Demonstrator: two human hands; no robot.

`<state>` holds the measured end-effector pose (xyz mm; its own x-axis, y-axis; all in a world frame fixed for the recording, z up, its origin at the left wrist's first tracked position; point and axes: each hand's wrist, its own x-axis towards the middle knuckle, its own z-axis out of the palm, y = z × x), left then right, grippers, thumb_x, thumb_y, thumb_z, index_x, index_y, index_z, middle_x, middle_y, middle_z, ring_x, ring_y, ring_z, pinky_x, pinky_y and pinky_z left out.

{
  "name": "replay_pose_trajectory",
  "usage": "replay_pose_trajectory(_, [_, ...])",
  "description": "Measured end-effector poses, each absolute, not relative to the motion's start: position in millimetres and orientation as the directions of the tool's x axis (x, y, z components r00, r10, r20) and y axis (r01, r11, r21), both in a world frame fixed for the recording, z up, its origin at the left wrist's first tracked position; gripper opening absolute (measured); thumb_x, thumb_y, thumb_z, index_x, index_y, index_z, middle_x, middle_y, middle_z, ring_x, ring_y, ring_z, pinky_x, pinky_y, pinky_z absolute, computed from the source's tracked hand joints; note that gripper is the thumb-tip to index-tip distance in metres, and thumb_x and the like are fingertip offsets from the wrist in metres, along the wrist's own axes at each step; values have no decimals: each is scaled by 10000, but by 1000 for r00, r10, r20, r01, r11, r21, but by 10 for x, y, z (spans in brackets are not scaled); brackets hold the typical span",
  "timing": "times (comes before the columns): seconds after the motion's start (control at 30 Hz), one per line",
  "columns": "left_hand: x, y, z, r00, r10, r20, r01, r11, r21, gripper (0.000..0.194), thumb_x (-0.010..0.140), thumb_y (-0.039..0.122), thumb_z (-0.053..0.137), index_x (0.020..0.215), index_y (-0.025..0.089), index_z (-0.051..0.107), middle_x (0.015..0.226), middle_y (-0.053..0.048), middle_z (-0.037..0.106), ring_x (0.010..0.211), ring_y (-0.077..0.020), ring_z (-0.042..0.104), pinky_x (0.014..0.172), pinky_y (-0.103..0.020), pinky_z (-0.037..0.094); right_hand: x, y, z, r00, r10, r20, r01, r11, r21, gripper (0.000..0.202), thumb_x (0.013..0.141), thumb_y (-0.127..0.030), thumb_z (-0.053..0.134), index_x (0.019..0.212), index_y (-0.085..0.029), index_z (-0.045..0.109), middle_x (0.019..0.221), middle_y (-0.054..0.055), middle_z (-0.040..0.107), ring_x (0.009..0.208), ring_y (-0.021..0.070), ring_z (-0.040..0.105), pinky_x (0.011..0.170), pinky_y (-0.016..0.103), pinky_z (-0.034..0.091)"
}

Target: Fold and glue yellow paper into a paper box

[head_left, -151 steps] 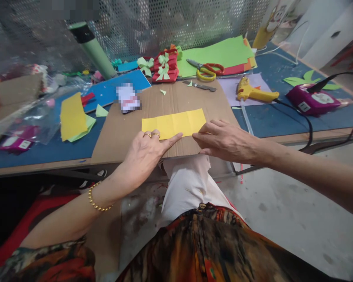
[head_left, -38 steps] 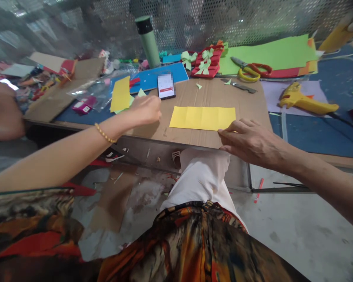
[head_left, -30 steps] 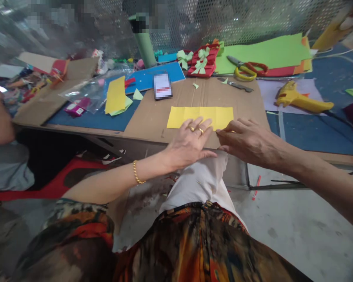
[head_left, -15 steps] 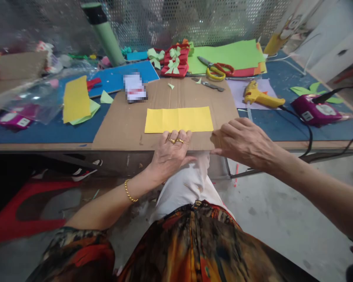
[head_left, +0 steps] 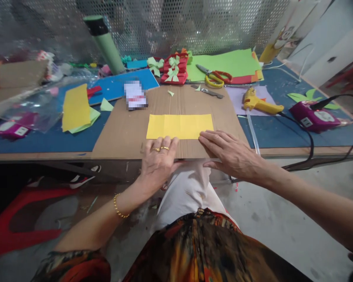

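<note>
A rectangular strip of yellow paper point(head_left: 179, 126) with upright crease lines lies flat on a sheet of cardboard point(head_left: 123, 133) in front of me. At its lower left edge rests my left hand point(head_left: 159, 156), fingertips touching the paper, fingers stretched out and gold rings on two of them. My right hand point(head_left: 226, 150) lies flat over the paper's lower right corner, its fingers extended and close together. Both hands are palm down near the table's front edge, and neither grasps anything visible.
Behind the paper lie scissors point(head_left: 214, 76), a utility knife point(head_left: 211, 93), green paper sheets point(head_left: 223, 64) and red pieces with green bows point(head_left: 174, 70). To the right are a yellow glue gun point(head_left: 261, 102) and a purple power socket point(head_left: 314, 116). A green bottle point(head_left: 107, 49) stands behind, left.
My left hand has slid left along the paper's lower edge. My right hand has unfolded from a curled shape and now lies flat at the paper's right corner.
</note>
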<state>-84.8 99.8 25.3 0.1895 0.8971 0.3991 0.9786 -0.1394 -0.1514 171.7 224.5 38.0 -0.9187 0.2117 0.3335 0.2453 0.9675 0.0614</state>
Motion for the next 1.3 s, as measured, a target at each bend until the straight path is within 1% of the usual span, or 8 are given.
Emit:
replay_pose_trajectory(0.17, [-1205,685,342,24,901,434,983,58,-175,644,1053,477,647,1562,88,573,1365,-294,718,1197,-458,673,1022,-627,503,1709,2231,325,-906,233,353,265,963,46,762,1113,-585,490,1663,-64,413,1566,309,603,1484,413,568,1198,638,499])
replay_pose_trajectory(0.27, [-1092,582,482,-52,884,465,976,143,-163,711,1053,481,647,1603,49,518,1463,-354,657,1369,-528,616,1082,-684,478,1639,2149,308,-898,267,351,309,949,68,718,1109,-526,527,1640,-49,441,1560,309,604,1490,422,548,1193,622,489])
replay_pose_trajectory(0.37, [-774,675,495,65,872,484,994,-16,-104,896,1011,631,682,1681,85,447,1647,-328,545,1573,-512,476,1243,-670,400,1553,2018,349,-875,333,352,391,914,107,620,1105,-484,547,1553,-55,541,1481,297,655,1385,423,599,1102,575,523])
replay_pose_trajectory(0.47, [-511,888,326,227,868,441,974,-205,-99,856,1021,680,644,1599,54,561,1593,-277,630,1526,-428,563,1289,-563,407,1531,1893,430,-879,324,351,403,898,178,470,1100,-405,581,1419,-64,638,1369,258,714,1219,371,651,982,484,533])
replay_pose_trajectory(0.73, [-471,1057,20,291,692,661,956,-229,-182,675,1125,606,487,1435,44,692,1377,-197,787,1349,-325,691,1181,-456,471,1815,1914,560,-860,193,472,379,861,340,146,1079,-186,614,1164,-125,715,993,106,755,893,249,600,791,385,448])
replay_pose_trajectory(0.87, [-442,1032,99,276,662,697,956,-265,-127,598,1122,584,512,1334,73,739,1233,-170,806,1222,-310,698,1107,-451,475,1869,1944,532,-852,133,506,332,885,326,168,1081,-120,574,1080,-155,739,946,79,749,895,218,614,829,371,449])
replay_pose_trajectory(1.03, [-454,1009,102,335,648,684,934,-325,-150,471,1090,517,628,1367,158,752,1186,-135,765,1191,-287,652,1117,-431,443,1901,1927,530,-857,133,498,310,905,292,230,1083,-92,545,1007,-179,744,893,56,744,839,198,602,808,373,434])
replay_pose_trajectory(1.3, [-482,982,47,322,635,702,929,-355,-105,405,1093,365,648,1427,149,724,1251,-156,758,1270,-307,623,1164,-458,454,1948,2056,602,-863,198,465,251,967,53,192,1101,-129,548,1091,-169,736,974,87,740,880,201,617,776,343,493])
